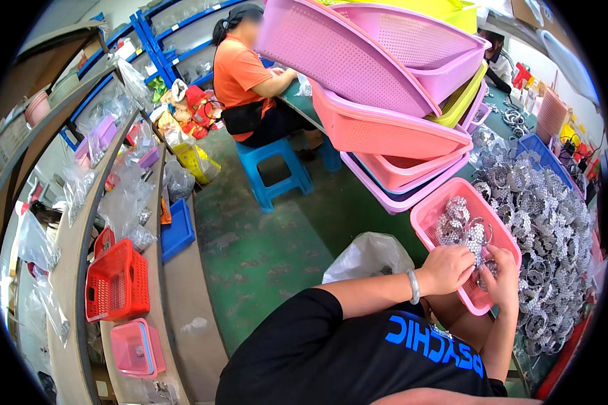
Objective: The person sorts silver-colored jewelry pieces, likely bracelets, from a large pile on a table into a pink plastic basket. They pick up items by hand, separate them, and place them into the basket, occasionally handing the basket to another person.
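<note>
Reaching over the near edge of a pink basket [434, 217] at the right of the scene, with both hands meeting above its near corner. Left hand [447, 268] curled, fingers bent down and closed around a glittering silver hoop piece [478, 251], wrist wearing a pale bangle [413, 286]. Right hand [502, 278] just beside it, fingers likewise bent inward and pinching the same sparkling cluster from the right side; exactly which ring each finger grips too small to tell. Lying inside the basket just beyond the hands, more silver hoop pieces [461, 225], touching one another in a loose heap. Spread along the green table [358, 202] to the right of the basket, a large pile of similar glittering rings [547, 223], running from far to near. Stacked farther back on the table, tilted pink and purple baskets [385, 88], leaning over one another. Sitting near the left forearm, a pale plastic bag [368, 256] on the floor side of the table. Seated far off on a blue stool [273, 169], another person in an orange shirt [240, 71], turned toward the table. Standing on the shelf at near left, a red basket [118, 280].
</note>
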Available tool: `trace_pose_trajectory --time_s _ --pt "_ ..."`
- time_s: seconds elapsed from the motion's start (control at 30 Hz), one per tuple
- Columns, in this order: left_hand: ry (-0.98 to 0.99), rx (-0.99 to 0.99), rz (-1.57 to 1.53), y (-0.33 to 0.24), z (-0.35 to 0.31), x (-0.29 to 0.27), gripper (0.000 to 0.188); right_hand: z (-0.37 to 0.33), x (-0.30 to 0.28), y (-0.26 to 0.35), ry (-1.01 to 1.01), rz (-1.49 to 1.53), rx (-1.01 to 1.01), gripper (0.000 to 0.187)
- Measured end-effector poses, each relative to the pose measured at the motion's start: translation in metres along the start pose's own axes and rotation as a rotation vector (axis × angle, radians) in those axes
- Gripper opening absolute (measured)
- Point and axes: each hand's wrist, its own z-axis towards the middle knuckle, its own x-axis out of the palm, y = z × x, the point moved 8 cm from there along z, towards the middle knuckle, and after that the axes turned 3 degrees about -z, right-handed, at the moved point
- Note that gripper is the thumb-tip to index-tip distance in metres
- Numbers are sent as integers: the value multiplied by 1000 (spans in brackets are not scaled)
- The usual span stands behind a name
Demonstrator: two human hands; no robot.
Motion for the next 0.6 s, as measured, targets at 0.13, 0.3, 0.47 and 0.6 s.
trace_pose_trajectory --time_s 0.13,0.3,0.47,0.6 --pt "-11 0 3 0 2 0 9 0 0 -2 -10 -9 4 45" --pt "-42 -3 6 -2 4 -1 8 3 1 -11 -15 49 18 45" --pt "-54 -18 36 -2 5 2 8 4 1 -12 -36 44 4 44" --pt "-42 -43 59 0 5 3 7 5 -1 -7 -26 36 1 44"
